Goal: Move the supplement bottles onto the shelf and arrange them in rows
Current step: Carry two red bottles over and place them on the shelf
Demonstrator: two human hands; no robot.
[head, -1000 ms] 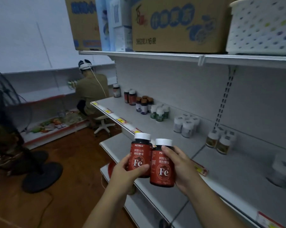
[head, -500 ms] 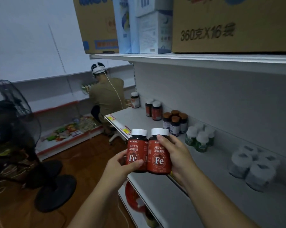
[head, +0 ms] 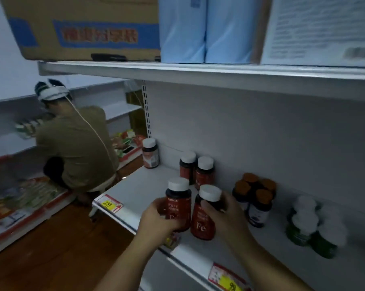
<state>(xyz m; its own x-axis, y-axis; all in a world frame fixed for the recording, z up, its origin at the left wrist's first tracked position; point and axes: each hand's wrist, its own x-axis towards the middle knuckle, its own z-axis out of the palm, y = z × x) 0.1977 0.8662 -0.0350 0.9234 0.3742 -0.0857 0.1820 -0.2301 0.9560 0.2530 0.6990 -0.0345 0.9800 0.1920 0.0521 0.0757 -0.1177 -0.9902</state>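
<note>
White shop shelf (head: 135,192) already carries two red Fe bottles (head: 196,171) by its back wall. Left hand (head: 158,219) and right hand (head: 225,215) each clasp another red Fe bottle (head: 203,215) over its front, not yet set down.

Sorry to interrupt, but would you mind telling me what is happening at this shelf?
A person is stocking supplement bottles. The left hand and right hand each hold a red Fe bottle over the shelf, in front of two matching bottles standing at the back. Another person crouches nearby.
</note>
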